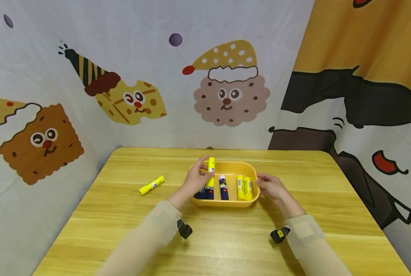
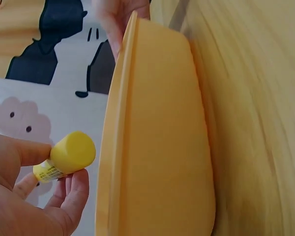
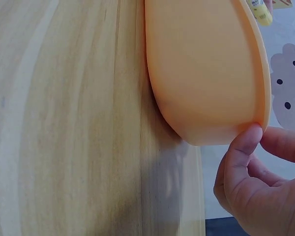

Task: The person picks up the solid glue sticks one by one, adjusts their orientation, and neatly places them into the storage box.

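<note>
My left hand (image 1: pixel 193 180) pinches a yellow glue stick (image 1: pixel 211 164) between thumb and fingers, holding it above the left part of an orange-yellow tray (image 1: pixel 222 204). In the left wrist view the glue stick (image 2: pixel 74 151) is beside the tray rim, apart from it. The thumb and fingers of my right hand (image 3: pixel 265 182) grip the tray's right rim. Inside the tray lie a dark blue glue stick with a white cap (image 1: pixel 223 188), two yellow glue sticks (image 1: pixel 244 188) at the right, and dark blue ones (image 1: pixel 201 194) at the left, partly hidden by my left hand.
Another yellow glue stick (image 1: pixel 152 185) lies on the wooden table (image 1: pixel 226 237), left of the tray. Behind the table hangs a cloth (image 1: pixel 140 38) printed with cartoon biscuits.
</note>
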